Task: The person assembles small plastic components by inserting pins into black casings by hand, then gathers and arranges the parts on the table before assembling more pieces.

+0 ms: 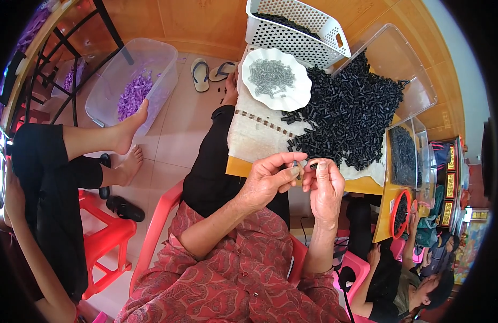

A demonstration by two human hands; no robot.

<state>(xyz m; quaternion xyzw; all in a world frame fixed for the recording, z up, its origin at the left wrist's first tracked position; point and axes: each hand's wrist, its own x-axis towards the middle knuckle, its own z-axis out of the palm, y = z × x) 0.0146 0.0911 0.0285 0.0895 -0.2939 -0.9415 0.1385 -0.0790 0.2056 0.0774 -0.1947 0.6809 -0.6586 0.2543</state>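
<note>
My left hand (270,180) and my right hand (325,192) are raised close together just off the table's near edge. Between the left thumb and fingers sits a small greyish piece (295,163); its exact kind is too small to tell. A short black tube (313,166) is pinched in my right fingertips. Beyond the hands, a large heap of short black tubes (356,113) covers much of a white cloth (254,137). To the left of the heap, a white scalloped plate (253,96) holds many small clear-grey pieces (270,76).
Behind the plate stands a white perforated basket (292,40) with black pieces. Clear bins (415,97) and a red-rimmed bowl (395,215) are at right. One person's bare legs (98,139) and a bin of purple pieces (165,81) are left; another person (399,290) sits right.
</note>
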